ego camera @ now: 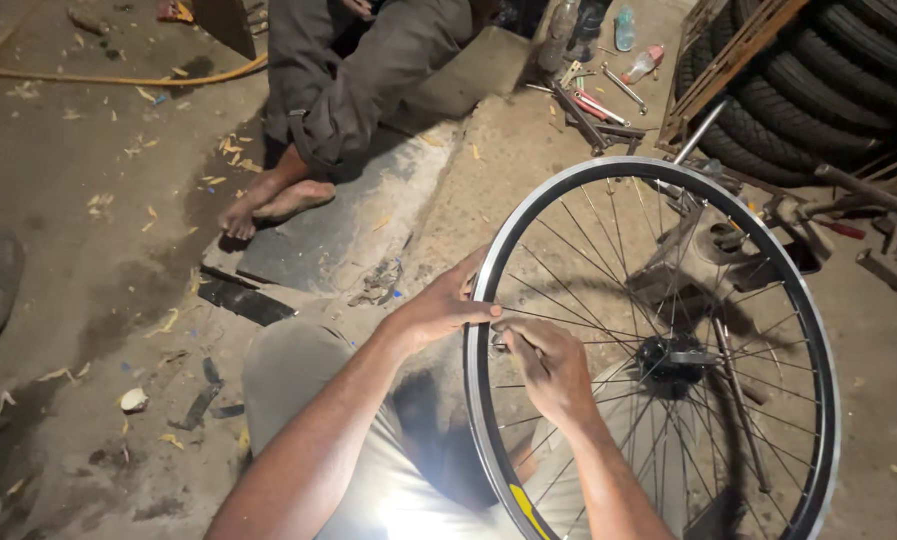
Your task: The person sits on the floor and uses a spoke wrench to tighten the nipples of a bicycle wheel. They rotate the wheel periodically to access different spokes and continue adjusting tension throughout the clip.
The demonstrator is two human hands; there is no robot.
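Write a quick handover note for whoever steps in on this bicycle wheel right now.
Left hand: gripping the wheel rim at its left edge.
Right hand: fingers pinched on a spoke just inside the rim; any tool in them is hidden.
The wheel stands upright over the knees, hub central.
Loose tools lie on the floor beyond, near a seated person.
How far the spoke work has got can't be told.

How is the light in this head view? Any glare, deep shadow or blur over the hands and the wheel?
Head view: a blown-out glare patch at the bottom edge on the person's lap; left hand, right hand and wheel rim are lit and fairly sharp; stacked tyres upper right and the floor at far left sink into shadow.
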